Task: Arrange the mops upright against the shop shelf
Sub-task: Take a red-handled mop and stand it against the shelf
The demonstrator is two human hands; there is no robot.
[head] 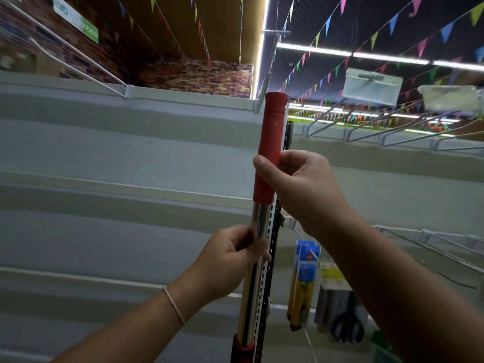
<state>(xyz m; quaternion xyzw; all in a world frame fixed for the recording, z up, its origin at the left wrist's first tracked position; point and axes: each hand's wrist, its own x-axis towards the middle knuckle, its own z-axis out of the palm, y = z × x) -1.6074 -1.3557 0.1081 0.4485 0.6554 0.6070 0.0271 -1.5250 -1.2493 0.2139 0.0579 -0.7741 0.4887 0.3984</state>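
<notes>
One mop [258, 239] stands near-upright at the shelf [125, 153] upright; right hand [301, 184] grips its red grip, left hand [230, 255] the pole. Release remains; other mops unseen.

The mop handle [255, 247] is a polished metal tube — mirror-bright, smooth, streaked with reflections. Its red grip sleeve [271, 145] looks like matt rubber or plastic, faintly scuffed, and a glossier red plastic collar [243, 345] rings the tube lower down. The shelf upright [271, 247] is painted metal, punched with slots. The shelf panels [117, 158] have a flat, matt grey-white finish. Wire hooks [408, 127] look like thin bare metal — slightly shiny. Hanging packets [305, 279] have glossy printed card.
</notes>
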